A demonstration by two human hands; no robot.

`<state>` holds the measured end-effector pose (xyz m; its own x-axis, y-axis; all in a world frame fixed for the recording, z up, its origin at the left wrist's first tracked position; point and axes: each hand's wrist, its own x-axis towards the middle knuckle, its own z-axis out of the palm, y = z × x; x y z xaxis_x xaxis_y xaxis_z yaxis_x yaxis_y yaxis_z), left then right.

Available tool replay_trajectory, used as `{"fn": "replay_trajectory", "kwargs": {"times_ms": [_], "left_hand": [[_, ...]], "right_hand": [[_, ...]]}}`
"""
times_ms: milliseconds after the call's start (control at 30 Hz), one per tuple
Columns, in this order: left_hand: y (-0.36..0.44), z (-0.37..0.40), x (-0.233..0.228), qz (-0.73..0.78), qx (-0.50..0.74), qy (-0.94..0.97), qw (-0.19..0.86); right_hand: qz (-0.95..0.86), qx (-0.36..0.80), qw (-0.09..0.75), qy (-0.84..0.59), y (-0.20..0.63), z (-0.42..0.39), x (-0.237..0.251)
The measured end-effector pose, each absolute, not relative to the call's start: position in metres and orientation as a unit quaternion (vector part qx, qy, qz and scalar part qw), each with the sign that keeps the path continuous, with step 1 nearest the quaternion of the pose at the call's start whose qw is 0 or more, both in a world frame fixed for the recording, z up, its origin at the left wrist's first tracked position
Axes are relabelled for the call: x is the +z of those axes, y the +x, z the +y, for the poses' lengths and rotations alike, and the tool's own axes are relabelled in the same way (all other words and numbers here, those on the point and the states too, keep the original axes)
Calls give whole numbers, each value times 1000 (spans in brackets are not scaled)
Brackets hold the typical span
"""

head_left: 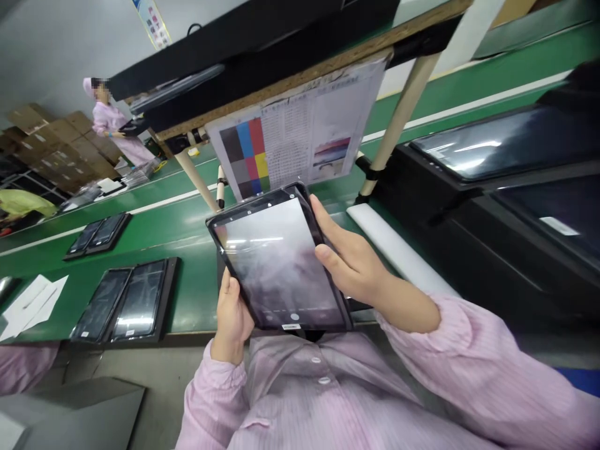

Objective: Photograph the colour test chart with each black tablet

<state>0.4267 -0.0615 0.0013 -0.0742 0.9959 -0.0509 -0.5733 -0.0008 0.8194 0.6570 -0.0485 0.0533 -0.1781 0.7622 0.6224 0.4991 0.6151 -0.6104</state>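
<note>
The left hand [233,317] gripped the lower left corner of the tablet [279,259], thumb over the bezel and fingers hidden behind it. The right hand [352,259] clasped the right long edge, its thumb lying on the glass near mid-height and its fingers curled up around the upper right rim. So both hands were closed on the one tablet, held in the air just above the person's lap in pink sleeves, between chest and desk. Its long axis ran from near the body up and away, tilted a little to the left, with the lit greyish screen facing the camera. The right hand sat higher along that axis and nearer the far end; the left carried the near end.

Straight beyond the top edge hung a printed colour chart [300,134], fixed below a wooden shelf. The green desk [192,215] stretched off to the left, carrying a tray [126,301] of two dark tablets, and a second such tray [98,233] farther off. White paper sheets [32,303] lay at the left margin. Far back, another person [110,119] in pink stood by stacked cartons.
</note>
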Motion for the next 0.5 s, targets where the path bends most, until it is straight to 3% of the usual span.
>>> {"fn": "replay_trajectory", "kwargs": {"times_ms": [233,500], "left_hand": [[391,-55,4,456,593,290,597],[346,2,-27,632,465,416,459]], "right_hand": [[-662,333,503,-445,666,-31,11],[-502,336,438,-666,715,-49,-66]]}}
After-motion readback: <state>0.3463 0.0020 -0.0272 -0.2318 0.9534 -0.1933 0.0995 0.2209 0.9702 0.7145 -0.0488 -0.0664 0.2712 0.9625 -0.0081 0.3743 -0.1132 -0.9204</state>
